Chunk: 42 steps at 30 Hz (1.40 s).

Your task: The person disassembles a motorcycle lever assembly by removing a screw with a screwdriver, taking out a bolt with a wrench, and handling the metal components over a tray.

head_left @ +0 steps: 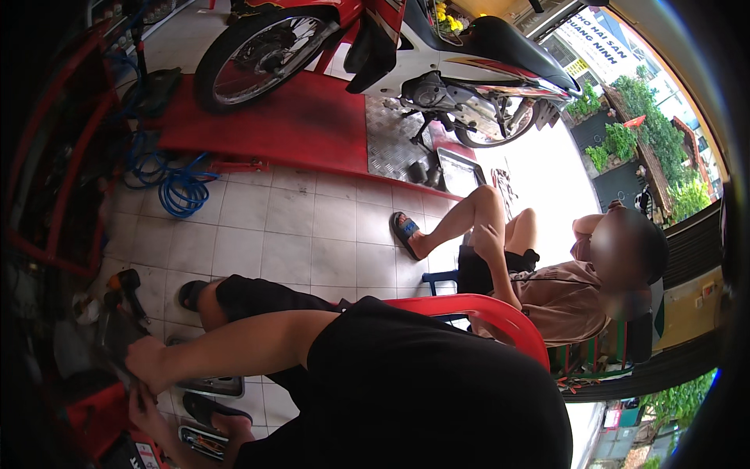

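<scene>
My right hand [147,364] reaches across to the left side of the view, its fingers curled against the edge of a dark grey, smooth piece [117,338] whose kind I cannot make out. Just below it my left hand [150,413] has bent fingers close to the right wrist; what they hold, if anything, is hidden. A power tool with an orange and black body [123,283] is beyond the dark piece. Beside my forearms, a metal tray [223,386] lies on the floor, and a second tray [187,431] holds several hand tools.
A red and white motorbike [437,90] stands on a red lift platform [273,117]. Coiled blue hose [183,191] lies on the tiles. A seated person [547,293] is at the right, near a red chair [500,320]. A red tool rack [58,156] is at far left.
</scene>
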{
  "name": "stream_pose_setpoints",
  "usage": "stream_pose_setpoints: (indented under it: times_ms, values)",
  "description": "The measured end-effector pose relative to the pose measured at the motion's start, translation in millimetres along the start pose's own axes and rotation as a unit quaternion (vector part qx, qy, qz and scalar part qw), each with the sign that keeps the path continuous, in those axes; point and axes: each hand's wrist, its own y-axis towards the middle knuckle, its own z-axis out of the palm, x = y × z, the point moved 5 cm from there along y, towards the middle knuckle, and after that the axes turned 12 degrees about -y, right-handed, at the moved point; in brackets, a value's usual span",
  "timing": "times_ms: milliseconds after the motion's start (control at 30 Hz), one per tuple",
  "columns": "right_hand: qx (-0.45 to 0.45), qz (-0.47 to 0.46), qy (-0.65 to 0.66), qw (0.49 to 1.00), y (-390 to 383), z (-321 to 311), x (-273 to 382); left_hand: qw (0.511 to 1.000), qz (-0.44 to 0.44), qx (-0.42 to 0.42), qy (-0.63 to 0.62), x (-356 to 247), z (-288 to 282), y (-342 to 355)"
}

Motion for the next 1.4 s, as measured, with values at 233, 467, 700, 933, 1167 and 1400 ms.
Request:
stream_pose_setpoints:
  times_ms: [233,467,700,933,1167,1400]
  values:
    - [-0.019,-0.111,-0.044,0.993,27,6,33,0.985,0.041,-0.151,0.078,-33,-8,-12]
    - [-0.024,-0.139,-0.041,0.989,34,12,37,0.984,0.08,-0.138,0.081,-24,-21,-12]
    - [-0.065,-0.132,-0.002,0.989,33,33,23,0.989,0.064,-0.128,-0.027,-3,-10,-10]
    - [-0.082,-0.11,0.062,0.989,22,-22,35,0.946,0.025,-0.231,-0.224,-49,-16,-26]
    - [-0.178,-0.099,0.315,0.927,31,-42,21,0.855,0.05,-0.144,-0.496,37,-65,-7]
    - [-0.221,-0.142,0.356,0.897,36,-43,16,0.862,0.044,-0.121,-0.491,25,-49,-8]
